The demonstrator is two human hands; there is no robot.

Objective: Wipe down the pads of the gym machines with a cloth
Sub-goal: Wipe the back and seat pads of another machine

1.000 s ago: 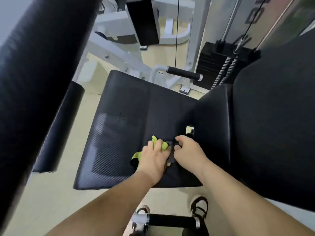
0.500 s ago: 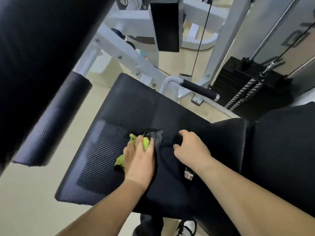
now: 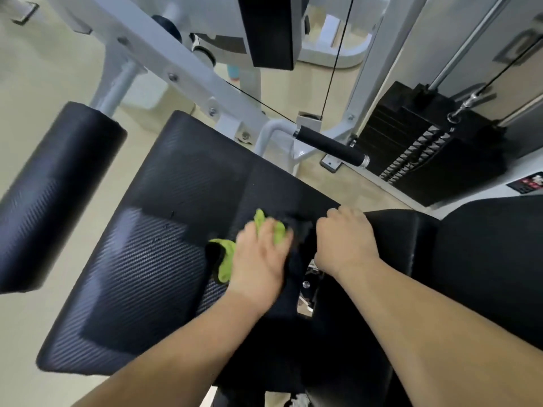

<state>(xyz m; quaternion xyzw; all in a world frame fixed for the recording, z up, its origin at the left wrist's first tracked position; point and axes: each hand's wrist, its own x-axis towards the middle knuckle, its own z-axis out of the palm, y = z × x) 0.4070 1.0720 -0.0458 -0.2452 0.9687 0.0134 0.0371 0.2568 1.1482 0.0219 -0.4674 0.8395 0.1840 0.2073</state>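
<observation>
**Left grip (image 3: 261, 259) flat on one cloth, right grip (image 3: 346, 239) curled**

Fingers fairly straight though blurred, the left grip presses one lime-green and black wiping cloth (image 3: 226, 259) onto the one wide black textured vinyl seat pad (image 3: 147, 274). The right grip sits just beside it, fingers curled under, knuckles up; what they curl round I cannot tell. Left of the seat pad lies one black cylindrical roller pad (image 3: 58, 186). Right of it is one black back pad (image 3: 484, 274). Beyond it are one black foam-sleeved handle (image 3: 329, 145) and one black weight stack (image 3: 411, 142).
</observation>
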